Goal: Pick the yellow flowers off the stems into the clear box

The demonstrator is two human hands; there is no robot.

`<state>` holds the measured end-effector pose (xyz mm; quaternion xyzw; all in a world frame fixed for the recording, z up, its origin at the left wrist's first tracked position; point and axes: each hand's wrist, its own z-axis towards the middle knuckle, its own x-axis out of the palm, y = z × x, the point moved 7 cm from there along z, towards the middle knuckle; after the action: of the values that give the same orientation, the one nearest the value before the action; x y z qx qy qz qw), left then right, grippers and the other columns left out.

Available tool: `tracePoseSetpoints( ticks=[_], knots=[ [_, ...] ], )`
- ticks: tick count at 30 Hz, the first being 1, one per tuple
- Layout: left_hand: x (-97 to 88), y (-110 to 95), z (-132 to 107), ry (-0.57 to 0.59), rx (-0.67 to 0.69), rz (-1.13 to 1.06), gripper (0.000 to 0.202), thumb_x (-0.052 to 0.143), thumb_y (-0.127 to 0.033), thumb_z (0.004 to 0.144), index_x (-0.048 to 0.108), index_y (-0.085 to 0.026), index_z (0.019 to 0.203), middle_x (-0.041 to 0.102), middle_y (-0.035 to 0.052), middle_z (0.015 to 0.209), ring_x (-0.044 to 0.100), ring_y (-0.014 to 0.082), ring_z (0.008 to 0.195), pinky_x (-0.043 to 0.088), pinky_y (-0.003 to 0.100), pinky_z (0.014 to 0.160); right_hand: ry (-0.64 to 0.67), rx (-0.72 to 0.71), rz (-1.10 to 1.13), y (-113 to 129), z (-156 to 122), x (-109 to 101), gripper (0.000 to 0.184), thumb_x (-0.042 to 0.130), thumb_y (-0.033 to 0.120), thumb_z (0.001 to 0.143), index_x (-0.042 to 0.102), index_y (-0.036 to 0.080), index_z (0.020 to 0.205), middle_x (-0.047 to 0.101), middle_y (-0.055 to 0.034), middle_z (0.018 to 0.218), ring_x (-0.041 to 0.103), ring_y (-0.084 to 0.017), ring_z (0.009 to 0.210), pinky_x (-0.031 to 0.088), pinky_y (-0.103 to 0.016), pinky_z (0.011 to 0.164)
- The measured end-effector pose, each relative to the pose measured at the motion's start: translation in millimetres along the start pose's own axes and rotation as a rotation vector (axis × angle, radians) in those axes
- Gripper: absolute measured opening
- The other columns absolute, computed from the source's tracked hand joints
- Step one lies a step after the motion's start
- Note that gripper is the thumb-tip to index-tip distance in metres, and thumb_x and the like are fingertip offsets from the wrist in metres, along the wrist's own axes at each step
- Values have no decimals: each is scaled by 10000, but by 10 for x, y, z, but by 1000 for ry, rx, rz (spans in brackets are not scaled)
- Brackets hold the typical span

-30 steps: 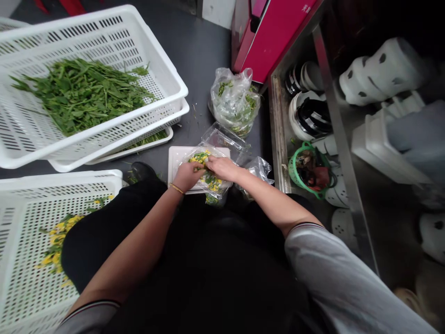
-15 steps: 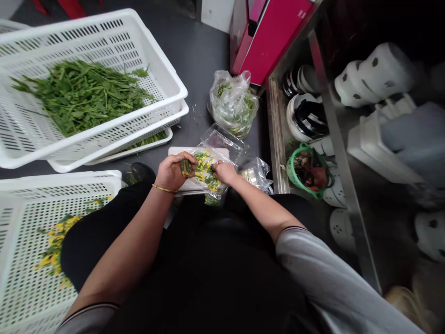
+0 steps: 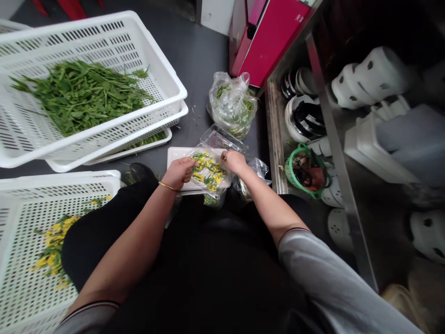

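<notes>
My left hand [image 3: 178,172] is closed at the left side of a clear plastic container [image 3: 218,192]. A bit of green stem shows at its thumb tip; the rest of what it holds is hidden by the fingers. My right hand [image 3: 233,162] hovers over the container's right side, fingertips pinched together on something too small to make out. Inside the container lie loose yellow flowers with green stems [image 3: 208,170]. Beneath it is a white tray or board [image 3: 174,153], partly covered. An open clear lid [image 3: 222,139] extends behind the container.
White perforated crates [image 3: 153,51] stand at left, one with leafy greens [image 3: 93,97], another with yellow flowers [image 3: 55,246]. A plastic bag of greens [image 3: 232,104] sits ahead. Metal shelving [image 3: 333,153] with a green basket [image 3: 288,171] and stacked containers runs along the right.
My left hand has turned and closed over the green stems that showed in its fingers. My right hand has lifted from the flowers and moved slightly right and away from me.
</notes>
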<state>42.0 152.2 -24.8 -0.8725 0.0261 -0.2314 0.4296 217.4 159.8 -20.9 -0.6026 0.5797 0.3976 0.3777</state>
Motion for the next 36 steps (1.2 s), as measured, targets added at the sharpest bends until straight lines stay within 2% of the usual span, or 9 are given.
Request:
tracePoseSetpoints(
  ticks=[4, 6, 11, 16, 22, 27, 32, 34, 36],
  knots=[
    [-42, 6, -13, -11, -10, -4, 244, 698, -336, 656, 594, -115, 661, 320, -77, 395, 193, 15, 305, 109, 166, 321, 182, -90, -60, 152, 40, 331, 283, 486, 142, 807, 662, 152, 1029, 631, -148, 1074, 620, -245, 935, 467, -284, 710],
    [-27, 103, 0, -24, -56, 74, 236, 712, -320, 646, 594, -116, 640, 289, -88, 378, 173, 12, 296, 82, 172, 320, 210, -103, -62, 201, 28, 361, 267, 512, 149, 793, 670, 151, 1009, 625, -146, 1080, 622, -240, 921, 464, -273, 699],
    [100, 266, 48, -81, -81, 192, 272, 745, -297, 629, 527, -138, 586, 414, -54, 403, 229, 14, 281, 88, 189, 313, -1, -194, 78, 316, -135, -73, 251, 512, 291, 828, 641, 204, 1025, 621, -97, 1027, 607, -202, 864, 435, -263, 691],
    [249, 92, 56, -109, 76, -10, 333, 742, -300, 637, 446, -157, 582, 412, -73, 407, 247, 10, 295, 115, 179, 323, -180, -323, 435, 474, -327, -453, 209, 506, 248, 831, 639, 142, 954, 650, -50, 875, 569, -140, 781, 390, -222, 682],
    [359, -40, 38, -52, 65, -109, 341, 759, -264, 593, 439, -146, 578, 401, -80, 415, 224, -3, 303, 96, 162, 316, -209, -263, 755, 250, -297, -542, 296, 611, 388, 756, 613, 118, 633, 560, 18, 594, 476, -87, 590, 318, -202, 568],
    [607, -281, 56, 39, 133, -124, 279, 760, -215, 595, 503, -125, 653, 505, -41, 520, 238, -17, 335, 111, 137, 329, -37, -291, 1139, 83, -307, -551, 396, 585, 516, 752, 535, 150, 610, 443, 62, 447, 379, -60, 406, 280, -199, 434],
    [899, -529, 37, 48, 264, -214, 191, 709, -222, 671, 578, -140, 784, 547, -28, 622, 189, -16, 362, 139, 135, 336, -274, -228, 1690, 21, -308, -684, 454, 500, 633, 766, 454, 189, 676, 338, 97, 449, 331, -48, 368, 281, -174, 375],
    [925, -547, 3, 55, 255, -267, 155, 686, -206, 678, 581, -148, 775, 527, -34, 621, 181, -10, 368, 141, 136, 334, -332, -238, 1712, -4, -319, -707, 460, 441, 642, 794, 461, 191, 705, 365, 88, 483, 368, -50, 390, 326, -171, 401],
    [862, -565, -49, 79, 243, -319, 112, 655, -201, 672, 565, -148, 714, 535, -17, 637, 247, 5, 387, 171, 140, 340, -248, -299, 1527, -6, -315, -675, 417, 454, 588, 815, 505, 181, 739, 454, 63, 532, 442, -62, 441, 382, -180, 457]
  ],
)
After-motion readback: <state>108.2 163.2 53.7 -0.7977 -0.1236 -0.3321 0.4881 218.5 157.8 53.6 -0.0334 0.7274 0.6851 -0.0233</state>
